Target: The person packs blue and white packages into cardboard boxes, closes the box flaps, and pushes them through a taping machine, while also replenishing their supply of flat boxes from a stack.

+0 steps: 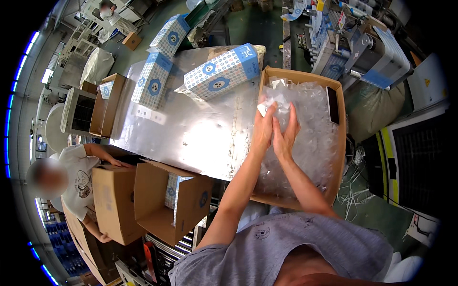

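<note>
Both my hands are over a shallow cardboard box [342,138] heaped with clear crinkled plastic pieces [312,148]. My left hand [262,127] is closed around a small bunch of clear plastic [282,101], with a white bit showing near its fingers. From the other side, my right hand [286,134] grips the same bunch, its thumb beside my left hand and its fingers pointing away from me. What lies inside the bunch cannot be made out. A flat black phone-like object [332,106] rests against the box's right inner side.
Blue-and-white printed packs [222,71] lie on the metal table [191,114] to the left. An open carton [164,209] with packs inside stands nearer me. Beside it, a co-worker [78,171] holds another carton [114,200]. Machinery with film rolls [381,57] stands far right.
</note>
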The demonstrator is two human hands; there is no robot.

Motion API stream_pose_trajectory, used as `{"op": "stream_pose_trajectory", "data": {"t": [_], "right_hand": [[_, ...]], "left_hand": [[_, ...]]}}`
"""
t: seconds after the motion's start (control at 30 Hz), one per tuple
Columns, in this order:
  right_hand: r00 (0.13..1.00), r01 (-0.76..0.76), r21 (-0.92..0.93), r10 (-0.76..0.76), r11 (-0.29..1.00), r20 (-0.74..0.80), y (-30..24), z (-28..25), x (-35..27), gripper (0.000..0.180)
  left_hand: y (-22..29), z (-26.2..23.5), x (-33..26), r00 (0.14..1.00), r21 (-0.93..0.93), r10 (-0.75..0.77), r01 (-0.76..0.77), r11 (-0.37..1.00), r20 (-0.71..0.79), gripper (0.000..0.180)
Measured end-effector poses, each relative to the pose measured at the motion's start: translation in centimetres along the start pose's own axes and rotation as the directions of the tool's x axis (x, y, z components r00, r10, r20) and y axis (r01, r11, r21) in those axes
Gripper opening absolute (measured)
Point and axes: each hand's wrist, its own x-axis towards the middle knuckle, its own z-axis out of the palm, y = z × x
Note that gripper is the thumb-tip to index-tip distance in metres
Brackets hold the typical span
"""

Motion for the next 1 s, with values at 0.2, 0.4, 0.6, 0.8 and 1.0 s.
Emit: {"op": "stream_pose_trajectory", "data": {"t": [0.2,0.4,0.6,0.8,1.0], "right_hand": [[0.978,0.206,-0.011,-0.206,0.978,0.034,-3.9,8.7,1.5,0.068],[0.991,0.06,-0.173,-0.039,0.983,0.128,2.1,18.1,4.3,0.067],[0.974,0.127,-0.274,-0.067,0.953,0.216,5.3,16.1,7.7,0.045],[0.961,-0.003,-0.245,0.071,0.97,0.269,2.7,14.2,8.4,0.028],[0.964,0.212,-0.275,-0.155,0.938,0.214,3.0,13.9,9.0,0.02]], "left_hand": [[4.7,-6.9,4.7,0.993,-0.109,0.115,-0.116,0.987,-0.014,0.069],[2.5,-15.2,12.6,0.955,0.15,-0.23,0.259,0.954,-0.19,0.068],[0.0,-21.8,16.1,0.994,0.239,-0.083,0.099,0.966,-0.074,0.046],[1.9,-27.6,17.4,0.995,0.382,0.03,0.01,0.924,-0.099,0.031],[5.6,-31.8,13.5,0.992,-0.266,-0.127,0.127,0.956,0.016,0.04]]}}
